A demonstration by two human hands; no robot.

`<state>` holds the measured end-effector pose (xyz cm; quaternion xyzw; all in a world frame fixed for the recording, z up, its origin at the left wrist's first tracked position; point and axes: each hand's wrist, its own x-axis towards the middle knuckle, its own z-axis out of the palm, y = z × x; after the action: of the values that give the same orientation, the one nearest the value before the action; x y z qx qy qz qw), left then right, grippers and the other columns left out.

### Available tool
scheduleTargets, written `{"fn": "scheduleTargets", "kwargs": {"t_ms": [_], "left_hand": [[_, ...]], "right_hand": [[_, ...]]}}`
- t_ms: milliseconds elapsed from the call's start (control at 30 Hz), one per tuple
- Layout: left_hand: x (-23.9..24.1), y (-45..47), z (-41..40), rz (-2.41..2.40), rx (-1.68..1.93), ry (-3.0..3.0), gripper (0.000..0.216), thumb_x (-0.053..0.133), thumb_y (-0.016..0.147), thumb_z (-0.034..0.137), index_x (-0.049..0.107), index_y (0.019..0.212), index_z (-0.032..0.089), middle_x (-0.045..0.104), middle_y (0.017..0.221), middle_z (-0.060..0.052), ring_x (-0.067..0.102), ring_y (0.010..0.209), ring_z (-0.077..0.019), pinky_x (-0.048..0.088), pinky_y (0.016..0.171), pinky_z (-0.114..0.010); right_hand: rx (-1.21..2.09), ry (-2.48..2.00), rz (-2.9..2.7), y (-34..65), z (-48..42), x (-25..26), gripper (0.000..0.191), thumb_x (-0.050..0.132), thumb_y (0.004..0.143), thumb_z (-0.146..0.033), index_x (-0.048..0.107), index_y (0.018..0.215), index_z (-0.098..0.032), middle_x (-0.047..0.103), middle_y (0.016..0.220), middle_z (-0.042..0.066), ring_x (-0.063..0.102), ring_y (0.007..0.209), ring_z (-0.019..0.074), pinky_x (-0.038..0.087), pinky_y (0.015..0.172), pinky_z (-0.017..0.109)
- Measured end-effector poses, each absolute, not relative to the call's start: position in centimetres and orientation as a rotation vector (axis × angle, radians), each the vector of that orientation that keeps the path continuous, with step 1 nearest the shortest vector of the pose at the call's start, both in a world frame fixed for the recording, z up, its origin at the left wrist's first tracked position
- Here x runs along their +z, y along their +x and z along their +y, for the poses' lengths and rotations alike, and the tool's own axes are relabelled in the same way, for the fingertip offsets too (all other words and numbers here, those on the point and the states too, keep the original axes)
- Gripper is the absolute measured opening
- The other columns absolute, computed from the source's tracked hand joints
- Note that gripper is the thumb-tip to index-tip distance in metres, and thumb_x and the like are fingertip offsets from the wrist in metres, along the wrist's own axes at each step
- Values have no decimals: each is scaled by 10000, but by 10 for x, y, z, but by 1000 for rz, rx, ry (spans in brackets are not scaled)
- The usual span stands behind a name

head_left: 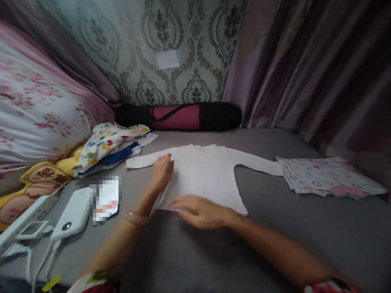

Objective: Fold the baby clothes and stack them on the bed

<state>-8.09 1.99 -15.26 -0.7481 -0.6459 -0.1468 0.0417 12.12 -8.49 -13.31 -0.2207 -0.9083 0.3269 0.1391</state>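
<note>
A white long-sleeved shirt [207, 175] lies spread flat on the grey bed surface, its neckline facing away from me and both sleeves stretched out sideways. My left hand [164, 171] is on the shirt where the left-side sleeve meets the body, its fingers bent down and closed at the fabric; the fingertips are partly hidden. Over the bottom hem, toward its left corner, is my right hand [197, 211], palm down with fingers stretched out and nothing held. The right-side sleeve's cuff reaches the edge of a folded, pink-patterned cloth [324, 175].
At left are a crumpled patterned garment [110, 140], a phone-like item [106, 199] blurred out, a white power bank [73, 213] with cables, a power strip [33, 215] and a yellow plush [39, 179]. A black-and-maroon rolled bag [180, 118] lies along the wall.
</note>
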Motion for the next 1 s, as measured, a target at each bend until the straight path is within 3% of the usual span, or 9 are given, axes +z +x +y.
{"fn": "scheduleTargets", "kwargs": {"t_ms": [133, 267, 467, 800, 1000], "left_hand": [[-169, -45, -16, -1579, -375, -2764, 387, 365, 952, 362, 490, 1243, 140, 561, 1270, -155, 504, 1202, -236, 404, 996, -366], [-193, -31, -36, -1570, -259, -2745, 600, 309, 956, 489, 368, 1410, 102, 333, 1499, -190, 269, 1407, -291, 270, 1118, -478], [-206, -64, -45, -1530, -215, -2682, 609, 262, 960, 519, 351, 1450, 168, 311, 1521, -123, 261, 1414, -252, 249, 1142, -447], [-214, -85, -49, -1419, -123, -2710, 661, 215, 949, 545, 305, 1473, 152, 245, 1542, -105, 213, 1427, -243, 234, 1150, -446], [-221, -89, -46, -1393, -141, -2689, 661, 216, 935, 562, 288, 1481, 196, 239, 1546, -73, 205, 1429, -232, 243, 1150, -429]], "right_hand": [[397, -1504, -2416, 167, -36, -164, 526, 320, 970, -345, 414, 1409, -71, 296, 1519, 175, 201, 1427, 263, 159, 1156, 464], [260, -1590, -2513, 186, -30, -182, 604, 287, 974, -445, 296, 1476, -109, 198, 1556, 159, 118, 1444, 273, 74, 1158, 511], [397, -1391, -2660, 193, -69, -170, 630, 287, 973, -478, 246, 1497, -131, 126, 1570, 145, 58, 1449, 267, 32, 1164, 502], [580, -1267, -2671, 218, -125, -159, 582, 299, 983, -444, 289, 1483, -148, 165, 1570, 117, 68, 1450, 209, 26, 1182, 427], [848, -1221, -2606, 242, -163, -143, 613, 364, 966, -438, 224, 1507, -186, 154, 1574, 85, 74, 1450, 205, 58, 1187, 411]]}}
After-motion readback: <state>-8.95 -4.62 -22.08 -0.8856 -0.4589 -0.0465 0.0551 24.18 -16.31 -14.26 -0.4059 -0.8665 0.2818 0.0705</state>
